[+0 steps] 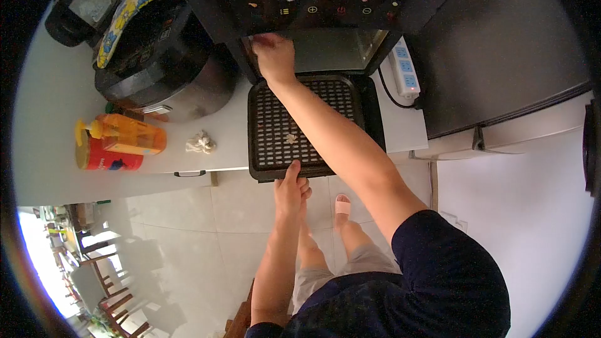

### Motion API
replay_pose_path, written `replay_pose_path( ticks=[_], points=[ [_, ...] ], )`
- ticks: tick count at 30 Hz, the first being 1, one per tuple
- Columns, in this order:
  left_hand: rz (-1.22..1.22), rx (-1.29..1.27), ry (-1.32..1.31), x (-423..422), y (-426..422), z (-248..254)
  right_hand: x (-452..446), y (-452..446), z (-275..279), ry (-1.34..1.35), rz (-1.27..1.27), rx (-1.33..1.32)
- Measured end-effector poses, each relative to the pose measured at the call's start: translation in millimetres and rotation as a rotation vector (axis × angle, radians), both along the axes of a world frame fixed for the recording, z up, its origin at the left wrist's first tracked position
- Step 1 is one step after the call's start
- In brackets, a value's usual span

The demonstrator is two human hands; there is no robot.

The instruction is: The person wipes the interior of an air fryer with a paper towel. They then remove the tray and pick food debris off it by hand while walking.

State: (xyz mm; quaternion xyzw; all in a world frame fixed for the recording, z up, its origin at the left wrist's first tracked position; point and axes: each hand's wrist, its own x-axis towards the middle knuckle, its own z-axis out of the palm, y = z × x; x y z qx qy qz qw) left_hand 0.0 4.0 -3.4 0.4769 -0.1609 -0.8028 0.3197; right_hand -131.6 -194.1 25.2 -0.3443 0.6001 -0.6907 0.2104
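White countertop (228, 141), black slotted tray (270, 131), left fingers (303, 188) pinched around rim (261, 173), pose of right fingers (268, 40) unclear

From my remote station, I see the black oven with a touch panel (325, 6) on the white counter (233, 141), with the black, slotted rectangular tray (268, 126) before its opening — one small, pale scrap (291, 139) upon it. Left of the oven I find the rounded black-and-silver cooker (181, 81); before that, the orange plastic pump bottle (133, 134) beside the red cylindrical can (116, 161). A crumpled off-white bundle (200, 143) lies between bottle and tray. Right of the oven — the long white plastic power strip (405, 69).
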Motion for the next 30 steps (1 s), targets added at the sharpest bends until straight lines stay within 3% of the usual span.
replay_pose_path(
  ticks=[1,3,4,6,9,11,12,17,19,21,23,24,27,30],
  points=[
    [-0.005,0.000,0.025,0,-1,0,1,3,13,-0.004,-0.002,-0.001],
    [-0.004,-0.006,0.034,0,-1,-1,10,13,28,0.262,-0.090,-0.010],
    [-0.004,-0.012,0.049,0,1,-1,21,31,31,0.202,-0.126,-0.136],
    [0.009,0.005,0.026,-1,0,1,22,26,-16,0.151,-0.121,-0.135],
    [-0.003,0.009,0.001,-1,1,3,27,30,11,0.127,-0.106,-0.050],
    [-0.032,-0.010,-0.002,-1,-2,0,28,23,40,0.052,-0.102,-0.204],
    [-0.045,-0.009,0.017,0,0,-2,29,26,38,0.184,-0.194,-0.184],
    [-0.023,0.009,-0.019,-1,0,6,32,31,9,0.075,-0.091,-0.120],
    [-0.038,-0.029,0.016,1,0,0,36,34,48,0.186,-0.130,-0.186],
    [-0.058,-0.057,0.049,2,2,-3,36,23,24,0.272,-0.146,-0.227],
    [-0.040,-0.033,0.054,2,0,-4,41,21,-9,0.059,-0.129,-0.334],
    [-0.042,-0.031,0.054,2,1,-1,37,32,-10,0.137,-0.112,-0.127],
    [-0.051,-0.007,0.001,1,-1,3,32,25,8,0.302,-0.197,-0.195],
    [-0.052,-0.018,0.031,1,-2,-2,24,4,24,0.278,-0.067,-0.039]
  ],
)
